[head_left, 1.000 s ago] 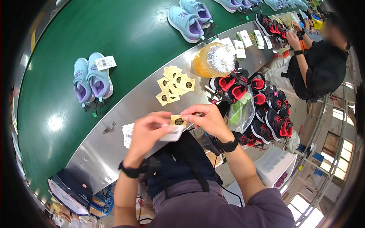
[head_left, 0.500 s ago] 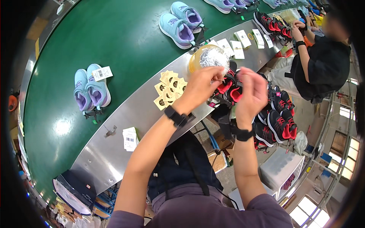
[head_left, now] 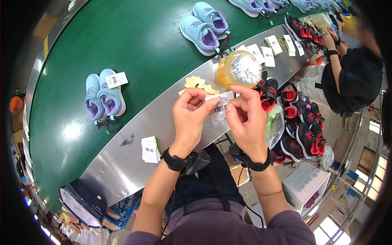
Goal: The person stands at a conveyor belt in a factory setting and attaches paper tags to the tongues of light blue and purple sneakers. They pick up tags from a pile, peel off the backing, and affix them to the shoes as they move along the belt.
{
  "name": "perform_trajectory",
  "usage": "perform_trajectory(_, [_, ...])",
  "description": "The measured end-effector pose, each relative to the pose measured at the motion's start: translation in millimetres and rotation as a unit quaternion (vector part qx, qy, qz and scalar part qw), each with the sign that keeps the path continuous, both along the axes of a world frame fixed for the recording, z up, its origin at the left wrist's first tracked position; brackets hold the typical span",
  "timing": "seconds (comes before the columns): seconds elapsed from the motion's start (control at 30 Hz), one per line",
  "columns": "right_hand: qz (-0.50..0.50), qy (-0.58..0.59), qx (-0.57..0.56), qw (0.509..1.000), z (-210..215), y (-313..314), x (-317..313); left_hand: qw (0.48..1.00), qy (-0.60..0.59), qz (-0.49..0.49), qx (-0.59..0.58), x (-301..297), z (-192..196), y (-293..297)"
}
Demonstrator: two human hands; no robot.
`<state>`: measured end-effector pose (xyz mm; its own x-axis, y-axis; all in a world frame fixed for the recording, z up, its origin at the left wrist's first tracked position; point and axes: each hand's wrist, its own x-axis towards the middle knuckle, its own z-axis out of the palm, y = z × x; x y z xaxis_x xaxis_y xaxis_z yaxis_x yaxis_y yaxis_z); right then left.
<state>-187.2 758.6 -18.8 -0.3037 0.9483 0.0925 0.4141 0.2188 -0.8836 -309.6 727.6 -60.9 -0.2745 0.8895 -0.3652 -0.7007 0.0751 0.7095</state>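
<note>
A small white barcode label (head_left: pixel 220 107) is held up between both hands, above the near edge of the steel surface (head_left: pixel 134 134) and in front of the person's chest. The left hand (head_left: pixel 190 116) is curled closed, thumb and forefinger pinching the label's left edge; the right hand (head_left: pixel 247 120) is likewise closed, its thumb and fingertips nipping the right edge, so the label hangs between the two. Each wrist wears a black band, and a small black device sits on the left wrist (head_left: pixel 192 161).

Just beyond the hands, on the surface, lies a scatter of pale yellow paper tags (head_left: pixel 198 83), and beside them stands a round amber roll with a shiny silvery top (head_left: pixel 241 69). To the left of the left forearm a small stack of white barcode labels (head_left: pixel 149 150) rests on the steel, with a small metal clip (head_left: pixel 126 141) near it.

Behind the surface runs a green conveyor belt (head_left: pixel 134 41). On it sits a pair of light blue and lilac children's shoes (head_left: pixel 104 98) with a white tag (head_left: pixel 116 79) leaning at the side, and farther along, a second similar pair (head_left: pixel 206 26).

To the right of the hands, below the surface edge, many black and red shoes (head_left: pixel 298 126) are heaped. Farther right another person in a black top (head_left: pixel 351 77) works at the same surface, where more white labels (head_left: pixel 269 47) lie in a row.
</note>
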Motion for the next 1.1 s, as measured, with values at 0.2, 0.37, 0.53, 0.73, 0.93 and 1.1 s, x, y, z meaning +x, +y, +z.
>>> perform_trajectory(0.2, [0.01, -0.01, 0.014, 1.0, 0.5, 4.9, -13.6, 0.999, 0.028, -0.008, 0.028, -11.4, -2.5, -5.1])
perform_trajectory(0.37, [0.006, -0.025, 0.019, 0.999, -3.2, 8.1, -18.3, 0.997, 0.062, -0.017, 0.038, -14.6, -1.3, -2.2])
perform_trajectory(0.53, [0.005, -0.056, 0.006, 0.998, 9.1, 15.4, -24.5, 0.939, 0.302, -0.015, 0.163, -27.1, -4.1, 6.1])
perform_trajectory(0.73, [0.11, -0.004, -0.264, 0.958, 43.9, 62.7, -14.8, 0.597, 0.705, 0.001, 0.382, -57.5, 29.1, 48.0])
perform_trajectory(0.93, [0.208, -0.231, 0.039, 0.95, 66.7, 144.5, -28.2, 0.486, 0.758, 0.018, 0.434, -66.2, 48.2, 111.6])
perform_trajectory(1.1, [0.178, -0.121, 0.036, 0.976, 73.0, 223.4, -41.1, 0.669, 0.65, -0.03, 0.359, -76.4, 46.1, 181.5])
